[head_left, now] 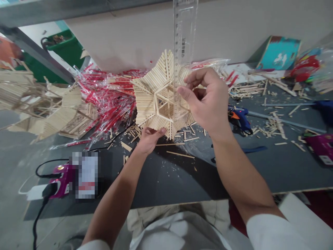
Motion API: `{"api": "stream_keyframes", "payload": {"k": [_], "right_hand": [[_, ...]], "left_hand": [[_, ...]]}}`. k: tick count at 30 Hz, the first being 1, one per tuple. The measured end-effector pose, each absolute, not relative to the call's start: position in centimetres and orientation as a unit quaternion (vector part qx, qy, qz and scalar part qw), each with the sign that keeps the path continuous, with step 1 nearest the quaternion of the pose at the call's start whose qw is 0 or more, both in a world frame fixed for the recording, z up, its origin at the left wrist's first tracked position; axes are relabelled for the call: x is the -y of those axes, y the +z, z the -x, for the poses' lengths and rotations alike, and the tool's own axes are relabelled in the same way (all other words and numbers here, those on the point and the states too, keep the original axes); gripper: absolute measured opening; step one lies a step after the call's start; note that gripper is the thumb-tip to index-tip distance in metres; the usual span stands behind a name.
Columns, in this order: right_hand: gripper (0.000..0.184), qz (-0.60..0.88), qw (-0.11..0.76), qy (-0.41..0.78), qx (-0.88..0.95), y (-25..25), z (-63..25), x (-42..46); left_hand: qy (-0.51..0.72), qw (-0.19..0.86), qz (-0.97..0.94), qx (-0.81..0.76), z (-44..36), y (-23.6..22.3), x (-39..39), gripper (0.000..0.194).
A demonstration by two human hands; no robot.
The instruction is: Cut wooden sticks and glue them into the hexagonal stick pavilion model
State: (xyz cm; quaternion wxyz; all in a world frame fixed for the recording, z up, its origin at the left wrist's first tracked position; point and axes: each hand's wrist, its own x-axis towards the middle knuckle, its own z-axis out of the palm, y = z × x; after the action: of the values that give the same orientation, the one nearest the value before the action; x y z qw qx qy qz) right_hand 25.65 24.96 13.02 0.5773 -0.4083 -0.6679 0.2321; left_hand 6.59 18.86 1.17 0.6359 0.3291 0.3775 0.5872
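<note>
A star-shaped lattice of thin wooden sticks [147,93], with an open hexagonal frame at its middle, is raised in front of me. My left hand [149,139] pinches its lower edge between thumb and fingers. Held upright against the front of the star is a clear plastic ruler [183,41] with dark markings. Thumb and fingers of my right hand [208,97] close on the ruler's edge, and the hand covers the right part of the star.
Red-and-clear plastic wrappers [109,100] pile up behind. A larger stick structure [49,107] stands at left. Loose sticks [275,125] and a blue glue gun [241,118] lie at right. A purple power strip [62,177] with cables sits front left, beside a blurred phone-like object [87,177].
</note>
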Motion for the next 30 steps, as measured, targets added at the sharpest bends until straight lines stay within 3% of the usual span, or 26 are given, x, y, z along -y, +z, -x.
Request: {"api": "stream_keyframes", "payload": {"k": [5,14,30], "right_hand": [[0.040,0.412,0.579,0.237,0.663,13.03,-25.61,-24.97],[0.037,0.413,0.570,0.206,0.680,13.07,-25.70,-24.92],[0.037,0.413,0.569,0.200,0.683,12.69,-25.85,-25.12]], "left_hand": [[0.583,0.631,-0.336,-0.385,-6.45,0.86,-18.94,0.036],[0.587,0.643,-0.329,-0.365,-6.63,1.42,-18.84,0.027],[0.582,0.639,-0.321,-0.387,-6.66,1.67,-18.85,0.032]]}}
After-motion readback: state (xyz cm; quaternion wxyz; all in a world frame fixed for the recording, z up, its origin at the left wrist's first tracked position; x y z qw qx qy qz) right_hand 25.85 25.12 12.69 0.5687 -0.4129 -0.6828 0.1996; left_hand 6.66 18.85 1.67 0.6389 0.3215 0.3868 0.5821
